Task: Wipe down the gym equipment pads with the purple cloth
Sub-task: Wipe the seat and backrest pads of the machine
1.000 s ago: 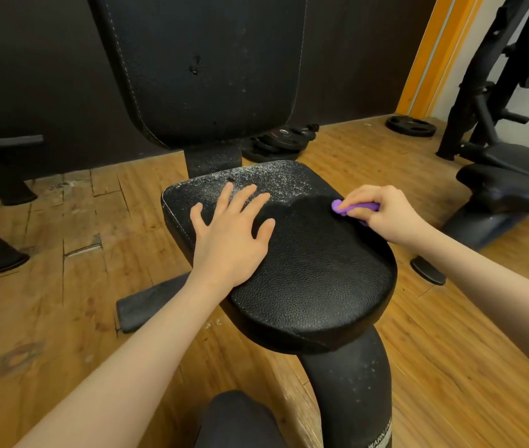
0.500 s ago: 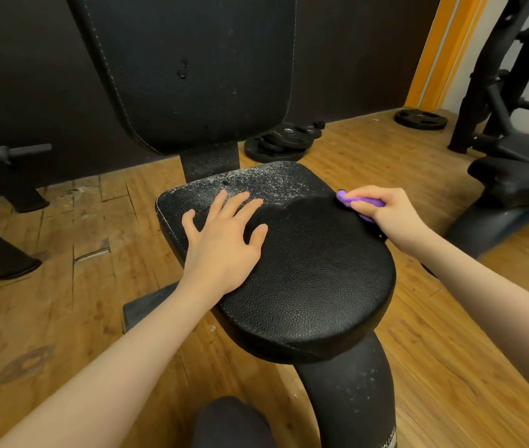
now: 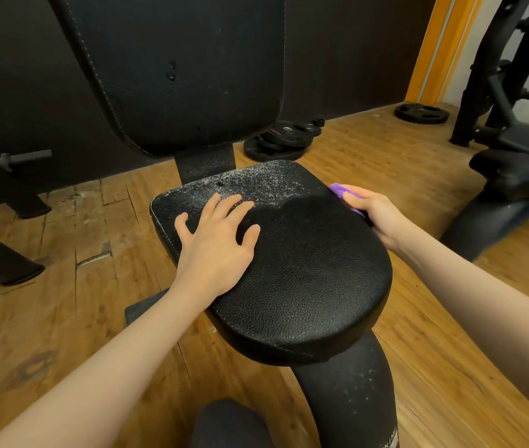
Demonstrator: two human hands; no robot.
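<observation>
right grip point(image 3: 373, 215) pinches one purple cloth point(image 3: 340, 191) | left grip point(image 3: 214, 245) spread flat on one seat pad point(image 3: 305, 270)

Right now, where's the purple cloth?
In the head view, the purple cloth is bunched in the right hand at the right edge of the black seat pad, just beside the dusty far strip.

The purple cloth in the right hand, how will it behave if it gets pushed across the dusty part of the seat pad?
The purple cloth is bunched small inside the right hand, so it is probably soft and floppy. It will likely drag rather than slide on the grainy seat pad. Pushed without a firm grip, it may fold or bunch.
</observation>
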